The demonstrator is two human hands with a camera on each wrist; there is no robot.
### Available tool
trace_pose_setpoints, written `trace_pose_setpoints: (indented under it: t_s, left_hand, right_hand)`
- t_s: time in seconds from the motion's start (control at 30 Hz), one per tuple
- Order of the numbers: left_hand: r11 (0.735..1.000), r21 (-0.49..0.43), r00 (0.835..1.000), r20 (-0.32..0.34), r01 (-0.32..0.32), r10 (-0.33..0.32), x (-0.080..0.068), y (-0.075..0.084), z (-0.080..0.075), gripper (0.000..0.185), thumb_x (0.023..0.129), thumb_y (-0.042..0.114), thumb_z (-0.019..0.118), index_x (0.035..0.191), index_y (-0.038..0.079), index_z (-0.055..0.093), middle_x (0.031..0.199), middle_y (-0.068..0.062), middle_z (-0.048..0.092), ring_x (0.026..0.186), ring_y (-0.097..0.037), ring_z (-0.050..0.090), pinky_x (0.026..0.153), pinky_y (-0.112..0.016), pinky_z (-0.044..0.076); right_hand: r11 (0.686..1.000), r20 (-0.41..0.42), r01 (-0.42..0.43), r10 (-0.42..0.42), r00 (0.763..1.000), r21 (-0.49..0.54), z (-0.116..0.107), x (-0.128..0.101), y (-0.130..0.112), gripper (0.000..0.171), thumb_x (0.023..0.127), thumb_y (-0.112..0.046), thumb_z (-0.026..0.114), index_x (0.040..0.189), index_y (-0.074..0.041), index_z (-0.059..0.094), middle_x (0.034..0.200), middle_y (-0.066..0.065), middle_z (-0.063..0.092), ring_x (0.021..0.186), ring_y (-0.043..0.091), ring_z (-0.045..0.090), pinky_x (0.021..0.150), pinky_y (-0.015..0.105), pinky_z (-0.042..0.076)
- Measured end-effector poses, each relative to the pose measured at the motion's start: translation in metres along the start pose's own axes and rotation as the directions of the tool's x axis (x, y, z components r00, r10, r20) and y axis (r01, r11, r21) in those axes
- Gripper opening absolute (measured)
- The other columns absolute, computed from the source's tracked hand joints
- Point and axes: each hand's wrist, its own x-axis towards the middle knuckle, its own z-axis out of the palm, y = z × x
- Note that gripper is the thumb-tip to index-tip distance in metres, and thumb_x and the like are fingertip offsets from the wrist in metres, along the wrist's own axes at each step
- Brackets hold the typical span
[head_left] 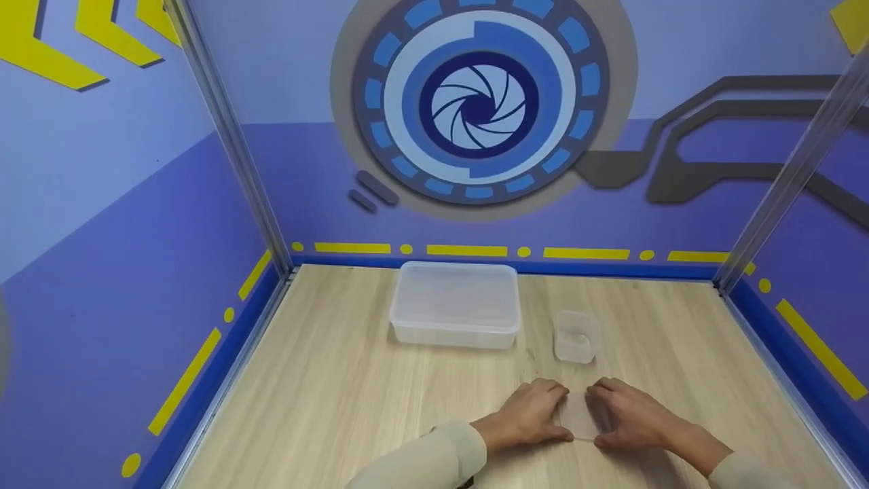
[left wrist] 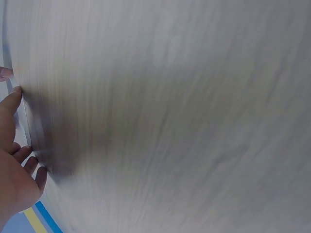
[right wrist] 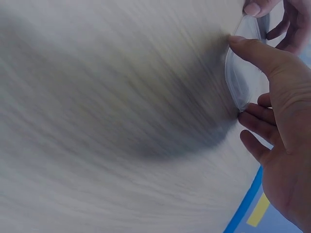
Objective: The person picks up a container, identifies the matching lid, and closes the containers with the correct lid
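A small translucent plastic lid (head_left: 581, 415) lies flat at the table's front, held between both hands. My left hand (head_left: 551, 409) pinches its left edge and my right hand (head_left: 603, 410) pinches its right edge. In the right wrist view the right hand (right wrist: 238, 77) has thumb and fingers on the rim of the lid (right wrist: 241, 73), and the other hand's fingertips (right wrist: 265, 8) touch the far side. The left wrist view shows the left hand (left wrist: 19, 121) at the frame's left edge against the lid's thin rim (left wrist: 22, 114). A small clear cup-like container (head_left: 576, 337) stands just behind the hands.
A larger clear rectangular box (head_left: 456, 303) sits at the back middle of the wooden table (head_left: 326, 394). Purple walls with metal posts (head_left: 231, 136) close in the left, back and right sides.
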Motion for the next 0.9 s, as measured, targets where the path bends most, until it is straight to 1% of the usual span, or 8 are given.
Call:
trace_pose_setpoints:
  t_s: [0.13, 0.37, 0.63, 0.73, 0.8, 0.87, 0.9]
  left_hand:
    - [1.000, 0.001, 1.000, -0.012, -0.022, 0.022, -0.003, -0.003, 0.001, 0.072, 0.089, 0.063, 0.078, 0.142, 0.017, 0.063, 0.139, 0.007, 0.062, 0.129, -0.008, 0.057, 0.104, -0.026, 0.049]
    - [0.998, -0.034, 0.998, -0.039, -0.053, 0.051, -0.005, -0.011, -0.002, 0.074, 0.089, 0.062, 0.079, 0.143, 0.014, 0.062, 0.138, 0.006, 0.063, 0.128, -0.008, 0.058, 0.105, -0.025, 0.048]
    - [0.994, -0.023, 0.992, -0.067, -0.107, 0.105, -0.002, -0.021, -0.008, 0.074, 0.091, 0.062, 0.076, 0.144, 0.012, 0.062, 0.140, 0.005, 0.063, 0.130, -0.008, 0.057, 0.108, -0.022, 0.045]
    - [0.993, -0.030, 0.991, -0.073, -0.117, 0.114, -0.001, -0.025, -0.011, 0.074, 0.092, 0.061, 0.076, 0.145, 0.012, 0.061, 0.141, 0.004, 0.063, 0.132, -0.009, 0.057, 0.108, -0.023, 0.046]
    - [0.992, -0.027, 0.989, -0.082, -0.127, 0.124, -0.002, -0.028, -0.015, 0.075, 0.091, 0.061, 0.077, 0.145, 0.012, 0.061, 0.142, 0.003, 0.063, 0.132, -0.010, 0.057, 0.108, -0.023, 0.046]
    - [0.990, -0.018, 0.986, -0.094, -0.141, 0.139, -0.002, -0.030, -0.020, 0.075, 0.091, 0.061, 0.077, 0.145, 0.011, 0.061, 0.142, 0.002, 0.063, 0.132, -0.011, 0.057, 0.109, -0.023, 0.045]
    - [0.989, -0.014, 0.984, -0.102, -0.149, 0.146, -0.002, -0.032, -0.022, 0.075, 0.091, 0.060, 0.077, 0.144, 0.010, 0.061, 0.141, 0.002, 0.063, 0.132, -0.011, 0.057, 0.109, -0.023, 0.045]
  right_hand:
    - [1.000, -0.020, 0.025, -0.025, 0.999, -0.006, 0.002, 0.001, -0.002, 0.081, 0.074, -0.042, 0.094, 0.131, 0.009, 0.065, 0.122, 0.012, 0.063, 0.111, 0.032, 0.064, 0.090, 0.051, 0.057]
    - [1.000, -0.005, 0.011, -0.011, 1.000, 0.005, -0.001, 0.006, -0.004, 0.083, 0.075, -0.045, 0.093, 0.132, 0.009, 0.064, 0.123, 0.012, 0.062, 0.110, 0.032, 0.063, 0.088, 0.051, 0.057]
    - [1.000, -0.029, 0.020, -0.020, 0.999, 0.010, -0.006, 0.013, -0.006, 0.082, 0.074, -0.042, 0.095, 0.131, 0.010, 0.064, 0.121, 0.012, 0.062, 0.107, 0.031, 0.063, 0.086, 0.049, 0.057]
    - [1.000, -0.036, 0.012, -0.011, 0.999, 0.026, -0.010, 0.014, -0.008, 0.083, 0.075, -0.040, 0.095, 0.132, 0.010, 0.063, 0.121, 0.012, 0.061, 0.105, 0.027, 0.062, 0.084, 0.047, 0.056]
    - [0.999, -0.042, 0.001, 0.000, 0.999, 0.039, -0.013, 0.016, -0.009, 0.084, 0.075, -0.040, 0.095, 0.134, 0.010, 0.062, 0.123, 0.013, 0.060, 0.106, 0.027, 0.062, 0.085, 0.048, 0.056]
    - [0.998, -0.046, -0.010, 0.012, 0.999, 0.058, -0.017, 0.016, -0.011, 0.084, 0.077, -0.040, 0.094, 0.136, 0.010, 0.061, 0.126, 0.015, 0.060, 0.108, 0.029, 0.063, 0.086, 0.050, 0.056]
    - [0.998, -0.048, -0.016, 0.019, 0.999, 0.067, -0.019, 0.017, -0.011, 0.085, 0.078, -0.039, 0.094, 0.137, 0.010, 0.060, 0.129, 0.017, 0.060, 0.112, 0.033, 0.063, 0.089, 0.052, 0.056]
